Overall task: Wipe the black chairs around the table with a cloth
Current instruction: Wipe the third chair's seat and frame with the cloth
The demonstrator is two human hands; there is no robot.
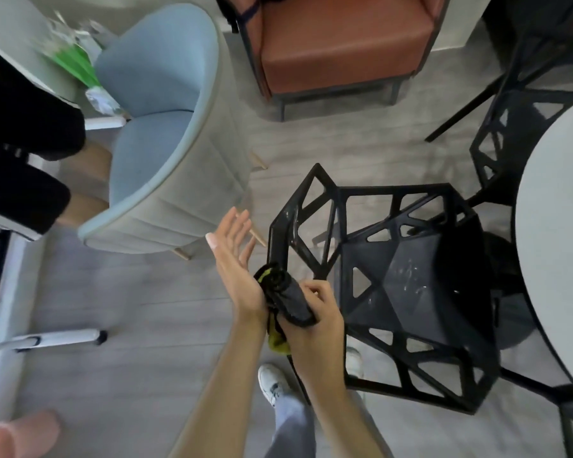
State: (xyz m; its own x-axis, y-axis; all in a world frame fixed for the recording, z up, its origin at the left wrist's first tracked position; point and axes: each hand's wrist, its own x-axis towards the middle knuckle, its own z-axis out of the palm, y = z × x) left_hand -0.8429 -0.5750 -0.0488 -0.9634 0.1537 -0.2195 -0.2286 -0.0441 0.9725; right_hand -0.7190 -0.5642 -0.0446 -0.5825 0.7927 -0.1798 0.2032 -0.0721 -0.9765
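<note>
A black lattice chair stands in front of me, pushed toward the round white table; pale smears show on its seat. My right hand grips a bunched dark grey cloth with a yellow-green underside, just left of the chair's backrest. My left hand is raised beside the cloth with its fingers straight and palm facing the cloth, its heel touching the fabric. A second black chair stands behind the table at the upper right.
A pale blue upholstered chair stands to the left and a brown leather armchair at the back. A seated person's legs and a white desk leg are at far left. Grey floor lies between them.
</note>
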